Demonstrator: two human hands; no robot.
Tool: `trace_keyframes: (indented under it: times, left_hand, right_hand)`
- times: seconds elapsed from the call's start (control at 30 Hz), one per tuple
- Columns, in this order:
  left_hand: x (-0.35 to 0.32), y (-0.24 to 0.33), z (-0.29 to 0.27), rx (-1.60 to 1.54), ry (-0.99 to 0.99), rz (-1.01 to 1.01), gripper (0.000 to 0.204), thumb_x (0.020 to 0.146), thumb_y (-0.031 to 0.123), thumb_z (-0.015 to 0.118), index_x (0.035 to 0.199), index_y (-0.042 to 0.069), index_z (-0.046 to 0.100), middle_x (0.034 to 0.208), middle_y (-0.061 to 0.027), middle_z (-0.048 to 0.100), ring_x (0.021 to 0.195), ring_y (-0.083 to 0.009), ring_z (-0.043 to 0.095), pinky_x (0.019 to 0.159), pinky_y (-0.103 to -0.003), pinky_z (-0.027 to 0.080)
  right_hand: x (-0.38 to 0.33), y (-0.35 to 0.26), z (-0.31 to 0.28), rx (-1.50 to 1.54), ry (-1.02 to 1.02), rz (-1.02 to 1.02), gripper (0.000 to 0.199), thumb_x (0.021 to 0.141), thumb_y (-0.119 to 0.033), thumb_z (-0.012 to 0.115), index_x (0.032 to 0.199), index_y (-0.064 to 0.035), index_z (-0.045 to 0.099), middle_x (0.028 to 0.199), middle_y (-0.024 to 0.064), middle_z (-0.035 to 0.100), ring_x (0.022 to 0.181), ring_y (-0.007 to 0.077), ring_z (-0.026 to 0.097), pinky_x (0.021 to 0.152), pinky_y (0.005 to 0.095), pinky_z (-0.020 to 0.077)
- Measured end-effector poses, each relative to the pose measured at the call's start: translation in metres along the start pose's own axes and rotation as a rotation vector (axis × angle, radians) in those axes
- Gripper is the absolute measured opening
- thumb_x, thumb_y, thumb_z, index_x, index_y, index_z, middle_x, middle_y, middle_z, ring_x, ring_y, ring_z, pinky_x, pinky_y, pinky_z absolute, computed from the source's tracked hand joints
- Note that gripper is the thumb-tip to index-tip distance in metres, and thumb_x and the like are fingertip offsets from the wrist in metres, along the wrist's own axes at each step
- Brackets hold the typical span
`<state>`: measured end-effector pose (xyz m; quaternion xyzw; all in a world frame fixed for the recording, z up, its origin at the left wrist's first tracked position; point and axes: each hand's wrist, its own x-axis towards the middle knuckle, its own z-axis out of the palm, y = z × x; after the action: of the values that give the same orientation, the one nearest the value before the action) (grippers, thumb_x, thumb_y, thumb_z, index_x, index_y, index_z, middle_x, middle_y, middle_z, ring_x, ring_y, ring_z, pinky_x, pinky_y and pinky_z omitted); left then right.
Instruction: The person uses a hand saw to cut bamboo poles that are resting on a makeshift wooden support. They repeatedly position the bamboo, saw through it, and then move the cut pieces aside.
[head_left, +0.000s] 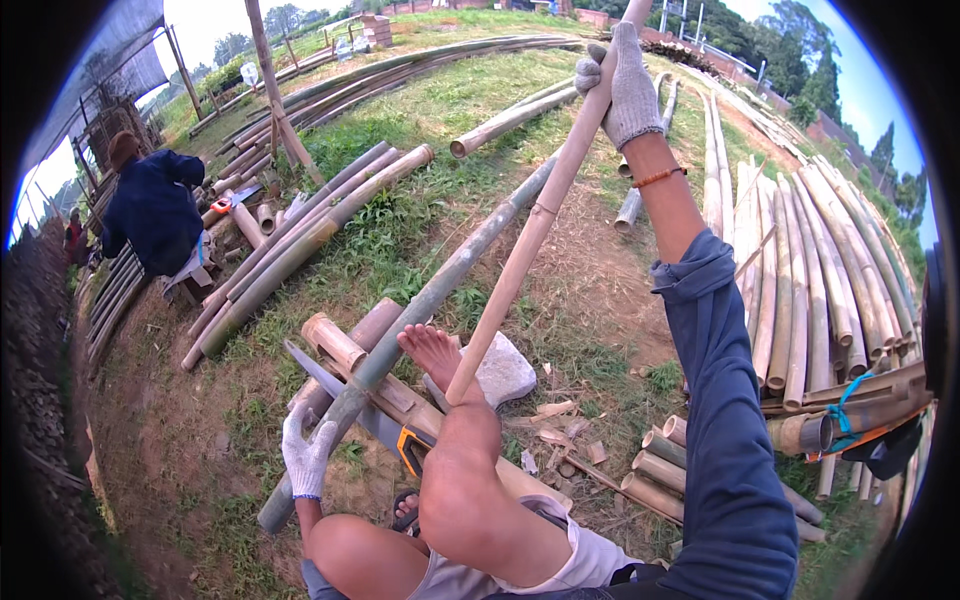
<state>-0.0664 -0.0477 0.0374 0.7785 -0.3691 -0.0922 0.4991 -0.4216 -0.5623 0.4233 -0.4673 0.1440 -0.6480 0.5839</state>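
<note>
My left hand [305, 452], in a whitish work glove, is closed around the near end of a long grey-green bamboo pole [440, 290]. The pole slants away to the upper right across short cut bamboo pieces [335, 343]. Raised at the upper right, my right hand [632, 90], also gloved, grips a slimmer tan bamboo stick [535, 225]. The stick's lower end is in front of my bent leg. A hand saw [412, 445] with an orange and black handle lies beneath the pole, its blade partly hidden. My bare foot [432, 350] rests beside the pole.
A pale stone block [498, 368] sits by my foot, with wood chips [570, 430] nearby. Long bamboo poles [800, 270] are stacked at right, and short cut lengths [660, 470] lie nearer. More poles [310, 240] lie at left, near a person [155, 205] in dark clothing.
</note>
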Motion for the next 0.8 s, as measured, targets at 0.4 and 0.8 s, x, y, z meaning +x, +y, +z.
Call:
trace_keyframes:
  times: [0.4, 0.8]
  left_hand:
    - [-0.012, 0.112, 0.013, 0.372, -0.185, 0.120, 0.079, 0.088, 0.050, 0.095, 0.151, 0.010, 0.070, 0.120, -0.0202, 0.083, 0.107, -0.0408, 0.083, 0.094, -0.048, 0.065]
    - [-0.053, 0.086, -0.055, 0.566, -0.233, -0.019, 0.070, 0.082, 0.043, 0.098, 0.136, 0.004, 0.077, 0.120, -0.0218, 0.082, 0.108, -0.0400, 0.081, 0.096, -0.048, 0.063]
  right_hand:
    - [-0.099, 0.227, 0.024, 0.301, -0.170, 0.568, 0.046, 0.109, -0.032, 0.082, 0.135, -0.0060, 0.054, 0.100, 0.0092, 0.067, 0.083, 0.0290, 0.078, 0.079, 0.0503, 0.0717]
    - [-0.137, 0.436, -0.083, 0.429, 0.086, 0.936, 0.049, 0.109, -0.022, 0.079, 0.140, -0.0006, 0.047, 0.119, 0.0265, 0.067, 0.101, 0.0472, 0.074, 0.097, 0.0684, 0.0658]
